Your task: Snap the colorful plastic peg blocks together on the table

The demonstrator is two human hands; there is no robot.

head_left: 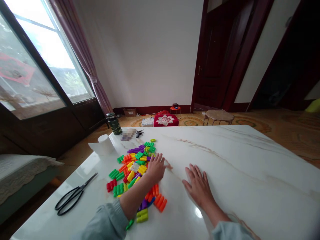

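Left hand (155, 169): fingers (160, 159) slightly spread, tips at the right edge of the pile of ribbed plastic toy blocks (136, 166), pinching no block. The left forearm (135, 201) lies across the lower part of the pile, with blocks on both sides. Right hand (198, 185): fingers spread, flat on the white marble table (240, 156), well apart from the blocks. Black scissors (75, 195) lie left of the pile. A paper towel roll (103, 145) and a camouflage-pattern bottle (114, 124) stand beyond it.

Marble table (240, 166): plastic blocks (132, 170), black scissors (73, 195), paper roll (103, 145).
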